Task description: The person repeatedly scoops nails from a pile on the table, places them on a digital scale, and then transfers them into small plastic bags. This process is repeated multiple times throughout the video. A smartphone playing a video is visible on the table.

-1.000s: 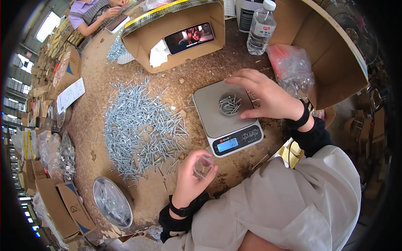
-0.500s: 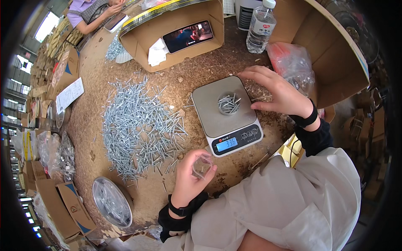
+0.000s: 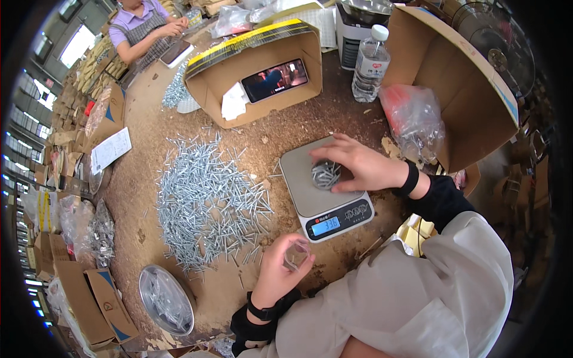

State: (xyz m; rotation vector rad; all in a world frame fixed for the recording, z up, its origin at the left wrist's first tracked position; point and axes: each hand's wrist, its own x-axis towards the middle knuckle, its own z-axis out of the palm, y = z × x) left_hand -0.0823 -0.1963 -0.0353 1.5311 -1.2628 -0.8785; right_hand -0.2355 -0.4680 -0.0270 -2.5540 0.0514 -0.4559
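On the scale's (image 3: 301,206) grey plate stands a small round cup (image 3: 326,174) of silvery screws. My right hand (image 3: 364,166) is closed around its rim, thumb on the near side and fingers on the far side; the cup still looks to be on or just over the plate. Below the scale's lit display, my left hand (image 3: 276,268) grips a small clear plastic cup (image 3: 295,256) between thumb and fingers, its mouth facing up. Left of the scale spreads a broad heap of loose screws (image 3: 209,203).
A cardboard box (image 3: 256,113) shelters a phone (image 3: 274,80). Behind the scale stand a water bottle (image 3: 370,65), a plastic bag (image 3: 412,119) and a big open carton (image 3: 477,101). A metal bowl (image 3: 190,325) holds clear bags near the front edge. A co-worker (image 3: 140,33) sits far left.
My right hand has moved left from beside the scale and closed on the cup of screws. My left hand keeps its clear cup. The whole view has shifted slightly.
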